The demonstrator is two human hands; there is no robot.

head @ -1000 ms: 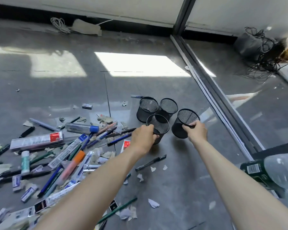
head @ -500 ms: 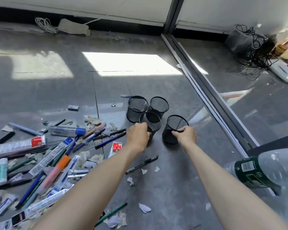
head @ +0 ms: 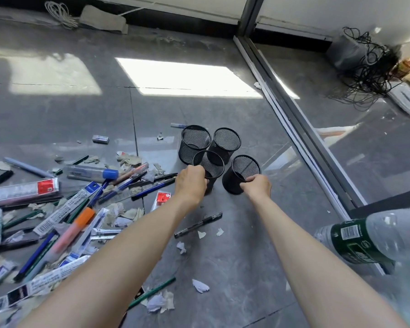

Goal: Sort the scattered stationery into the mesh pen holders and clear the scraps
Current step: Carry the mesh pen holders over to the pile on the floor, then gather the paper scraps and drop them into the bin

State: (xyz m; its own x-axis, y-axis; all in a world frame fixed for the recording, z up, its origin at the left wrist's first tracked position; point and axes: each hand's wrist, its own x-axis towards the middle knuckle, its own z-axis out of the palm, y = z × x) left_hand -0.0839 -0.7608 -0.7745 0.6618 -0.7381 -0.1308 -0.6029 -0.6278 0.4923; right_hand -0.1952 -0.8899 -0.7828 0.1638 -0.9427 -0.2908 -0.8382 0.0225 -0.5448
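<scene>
My left hand (head: 191, 185) has kept its fingers curled over the near rim of the front mesh pen holder (head: 213, 170). My right hand (head: 257, 189) still pinches the rim of the right mesh pen holder (head: 240, 177), which seems to have slid slightly nearer me, away from the two rear holders (head: 194, 143). All four look empty. The stationery pile (head: 81, 202) to the left, the black pen (head: 198, 224) and the paper scraps (head: 200, 285) lie untouched. I judge I'm only spacing out holders, and sorting hasn't begun.
</scene>
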